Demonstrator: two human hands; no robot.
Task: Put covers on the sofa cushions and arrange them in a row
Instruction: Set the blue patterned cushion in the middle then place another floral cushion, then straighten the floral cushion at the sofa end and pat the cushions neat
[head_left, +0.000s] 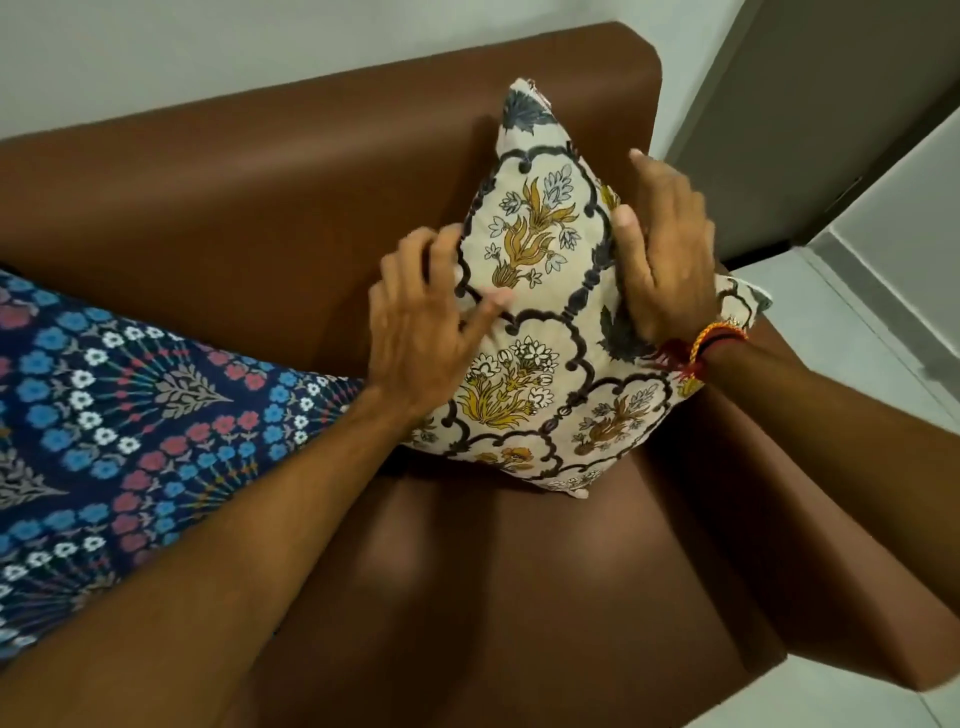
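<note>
Pressing from both sides, left hand (421, 332) and right hand (667, 249) flatten open-fingered grips against the cream cushion (540, 332).

Brown sofa (322, 197) carries cream floral cushion (540, 332) beside blue floral cushion (130, 415)

Indoor light, soft and even, moderately bright; source seems overhead, can't place it exactly. Broad dull sheen on brown sofa (260, 197) backrest and seat, no hard glare. Dark shadow under forearms and beneath cream floral cushion (540, 332). Slight motion blur on left hand (415, 332) fingertips; right hand (670, 254) sharper. Wide-angle bowing at edges: sofa back curves, wall lines at rt tilt. Mild compression softness overall.
</note>
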